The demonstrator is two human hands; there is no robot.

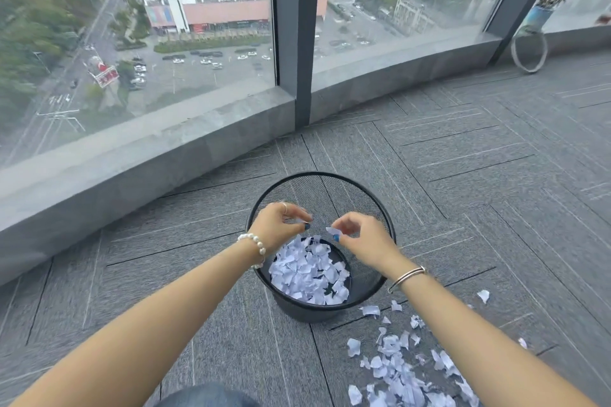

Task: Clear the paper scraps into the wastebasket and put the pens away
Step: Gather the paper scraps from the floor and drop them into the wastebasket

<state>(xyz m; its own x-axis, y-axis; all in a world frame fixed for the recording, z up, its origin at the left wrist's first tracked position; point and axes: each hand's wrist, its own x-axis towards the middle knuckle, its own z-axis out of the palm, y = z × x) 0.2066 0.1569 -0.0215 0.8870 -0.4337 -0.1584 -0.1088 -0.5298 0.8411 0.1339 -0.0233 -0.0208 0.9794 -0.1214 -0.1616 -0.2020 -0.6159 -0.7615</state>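
Observation:
A black mesh wastebasket stands on the grey carpet in front of me, its bottom covered with white paper scraps. Both hands hover over its opening. My left hand pinches a small white scrap at its fingertips. My right hand pinches another small scrap between thumb and fingers. A loose pile of paper scraps lies on the carpet to the right of the basket, under my right forearm. No pens are in view.
A low grey sill and tall windows run along the far side. A pale hoop leans against the sill at the far right, next to a blue pot. My knee shows at the bottom edge.

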